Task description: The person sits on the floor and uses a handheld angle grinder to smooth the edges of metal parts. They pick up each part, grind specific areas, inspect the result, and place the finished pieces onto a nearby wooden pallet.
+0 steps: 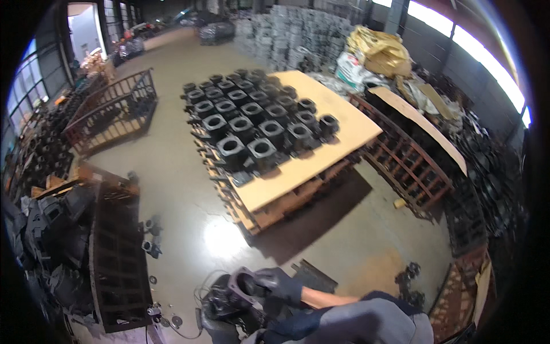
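A dark metal casting with a round bore and flanged rim (234, 282) is held up low in the middle of the view. My right hand (278, 285), in a dark glove, grips its right side with the fingers wrapped over the edge. On the casting's left side is my left hand (219, 299), also in a black glove and closed against it; its separate fingers blend into the dark part. Beyond my hands, rows of similar black castings (231, 145) stand with their square flanges and round openings upward on a light wooden board (344, 129).
The board lies over a stack on a pallet (269, 215). Rusty metal crates stand at left (117, 252) and right (407, 166). A few loose castings (150, 246) lie on the floor at left. A dark metal plate (315, 278) lies just beyond my right forearm.
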Demonstrator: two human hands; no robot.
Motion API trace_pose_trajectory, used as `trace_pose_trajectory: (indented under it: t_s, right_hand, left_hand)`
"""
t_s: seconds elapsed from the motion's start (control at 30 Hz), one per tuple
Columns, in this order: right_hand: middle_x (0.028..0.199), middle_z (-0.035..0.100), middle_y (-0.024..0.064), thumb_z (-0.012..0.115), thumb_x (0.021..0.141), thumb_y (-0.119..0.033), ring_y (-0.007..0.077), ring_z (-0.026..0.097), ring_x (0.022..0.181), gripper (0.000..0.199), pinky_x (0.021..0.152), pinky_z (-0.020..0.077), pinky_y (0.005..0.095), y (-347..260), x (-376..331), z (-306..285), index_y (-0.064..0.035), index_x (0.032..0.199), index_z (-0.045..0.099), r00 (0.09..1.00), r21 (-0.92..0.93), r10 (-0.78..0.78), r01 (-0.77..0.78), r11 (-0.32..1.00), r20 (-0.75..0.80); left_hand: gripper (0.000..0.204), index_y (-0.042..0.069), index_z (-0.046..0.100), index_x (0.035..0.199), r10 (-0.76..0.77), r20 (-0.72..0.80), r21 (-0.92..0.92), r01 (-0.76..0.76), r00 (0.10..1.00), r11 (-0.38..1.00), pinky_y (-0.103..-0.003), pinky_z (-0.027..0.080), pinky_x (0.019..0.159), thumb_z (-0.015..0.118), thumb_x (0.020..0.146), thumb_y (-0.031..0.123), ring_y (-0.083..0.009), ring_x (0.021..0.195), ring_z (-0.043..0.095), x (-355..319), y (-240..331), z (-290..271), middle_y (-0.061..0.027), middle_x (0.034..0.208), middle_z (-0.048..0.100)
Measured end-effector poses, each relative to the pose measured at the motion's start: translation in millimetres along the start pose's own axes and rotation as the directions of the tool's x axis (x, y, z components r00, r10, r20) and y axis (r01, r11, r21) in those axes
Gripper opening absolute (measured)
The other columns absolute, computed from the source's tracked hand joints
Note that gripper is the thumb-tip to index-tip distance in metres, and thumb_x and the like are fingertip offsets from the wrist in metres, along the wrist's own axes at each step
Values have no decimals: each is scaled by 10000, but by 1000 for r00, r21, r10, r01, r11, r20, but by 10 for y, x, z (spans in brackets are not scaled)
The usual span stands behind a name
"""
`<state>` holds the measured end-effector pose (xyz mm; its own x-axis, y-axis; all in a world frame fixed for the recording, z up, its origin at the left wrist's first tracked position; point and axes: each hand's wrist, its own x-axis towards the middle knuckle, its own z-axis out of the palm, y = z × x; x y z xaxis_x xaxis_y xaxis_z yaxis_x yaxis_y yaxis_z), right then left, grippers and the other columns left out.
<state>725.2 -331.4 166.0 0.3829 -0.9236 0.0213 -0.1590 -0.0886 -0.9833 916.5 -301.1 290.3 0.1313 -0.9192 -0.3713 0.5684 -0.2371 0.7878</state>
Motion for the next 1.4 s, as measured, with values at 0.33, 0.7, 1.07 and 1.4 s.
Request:
trace_pose_trajectory:
  t_s: [0.33,0.7,1.07,1.4]
  right_hand:
    - [1175,679,110,633,957,-227,161,605,1078,395,968,482,318,329,1088,-200,36,1250,610,951,303,310,-292,907,-9]
    - [1050,683,122,546,980,-266,191,626,958,382,871,495,306,-872,2820,-422,68,1139,640,993,237,84,-101,966,79]
    - [878,676,129,571,954,-180,173,609,729,290,651,492,330,-1212,4922,477,76,1031,682,995,-44,-72,75,996,68]
    - [908,690,206,634,865,-128,322,679,823,218,751,526,391,-1910,6885,1468,56,972,683,938,-312,-330,345,885,103]
  left_hand:
    - [436,-30,522,1324,-5,-70,-273,-14,998,962,-398,569,852,521,960,208,-277,969,665,940,408,221,-185,1065,661]
    - [400,-37,597,1242,31,-127,-388,-79,991,918,-366,563,888,449,985,232,-252,994,669,2247,1134,-203,-158,1169,669]
    - [321,22,586,1278,241,-240,14,-245,940,969,-271,570,731,547,971,108,-141,834,641,3885,1751,-992,-60,1030,666]
    - [377,29,532,1300,166,-155,-233,-199,974,952,-307,563,865,619,942,111,-169,1030,631,5362,2494,-1773,-90,1217,612]
